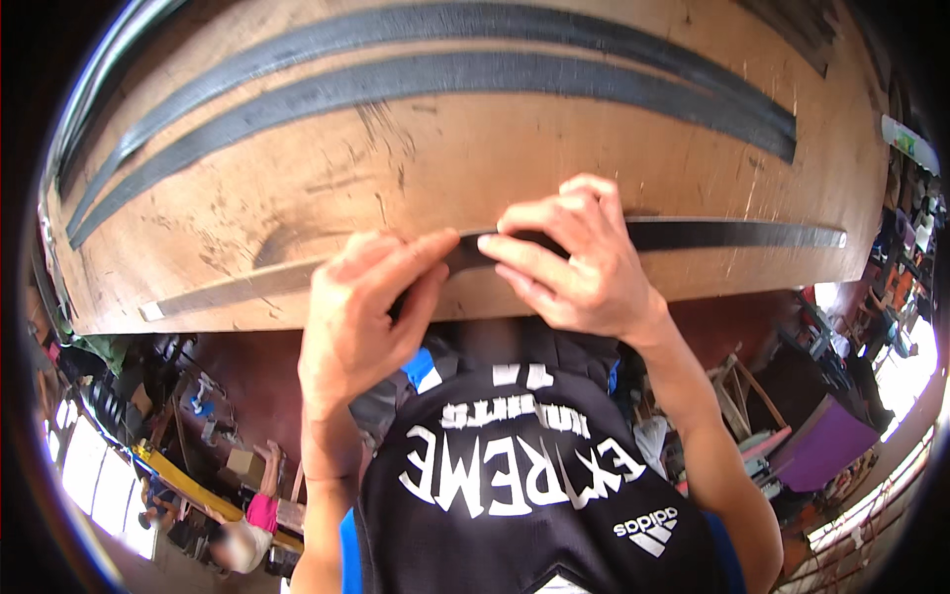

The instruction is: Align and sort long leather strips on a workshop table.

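A long narrow strip (732, 235) lies along the near side of a wooden worktable (336, 188). Its right part looks black and its left part greyish brown, with pale tips at both ends. My left hand (366, 307) pinches the strip near its middle between thumb and fingers. Close beside it, my right hand (579, 257) has thumb and forefinger closed on the same strip, leaving a small gap between the hands. There the strip bends up slightly. Its material cannot be made out. My fingers cover parts of it.
Two wide dark bands (426, 79) lie across the far half of the table, with more dark pieces (792, 30) at its far right corner. Beyond the near edge are a purple panel (826, 444), a yellow beam (188, 478), clutter and a person (237, 544) at lower left.
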{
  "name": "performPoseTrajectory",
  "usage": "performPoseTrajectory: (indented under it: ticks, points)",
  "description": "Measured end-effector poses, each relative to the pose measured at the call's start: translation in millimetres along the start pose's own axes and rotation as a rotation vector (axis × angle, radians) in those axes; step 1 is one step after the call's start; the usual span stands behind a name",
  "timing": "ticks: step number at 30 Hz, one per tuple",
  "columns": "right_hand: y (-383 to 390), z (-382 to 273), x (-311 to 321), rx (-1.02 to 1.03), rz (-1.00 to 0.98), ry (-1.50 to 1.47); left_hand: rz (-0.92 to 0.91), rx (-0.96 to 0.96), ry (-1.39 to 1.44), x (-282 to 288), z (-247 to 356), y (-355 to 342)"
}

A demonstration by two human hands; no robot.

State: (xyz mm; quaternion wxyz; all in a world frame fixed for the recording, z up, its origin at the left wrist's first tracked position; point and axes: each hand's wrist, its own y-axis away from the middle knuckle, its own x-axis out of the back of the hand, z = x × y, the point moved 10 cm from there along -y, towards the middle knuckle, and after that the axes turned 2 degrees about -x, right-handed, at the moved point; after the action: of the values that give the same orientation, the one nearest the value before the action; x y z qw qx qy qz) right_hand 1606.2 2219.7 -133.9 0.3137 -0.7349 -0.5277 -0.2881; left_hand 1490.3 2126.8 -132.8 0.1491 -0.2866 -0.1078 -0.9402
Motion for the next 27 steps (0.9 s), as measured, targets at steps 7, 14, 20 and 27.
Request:
performPoseTrajectory:
  ticks: [7,14,20,27]
  points:
    - [10.2,-33.6,-28.2,-0.058,-0.215,0.144,-0.022,0.002,0.005,11.4,8.9,5.5]
    - [30.8,-29.1,-11.8,-0.155,-0.129,0.306,-0.024,0.006,0.008,19.2,12.3,15.3]
    - [67.9,5.4,30.9,-0.258,-0.046,0.387,0.024,0.010,0.099,20.9,7.6,22.7]
    - [122.0,49.1,88.7,-0.402,0.100,0.455,0.014,0.041,0.089,21.3,16.4,26.4]
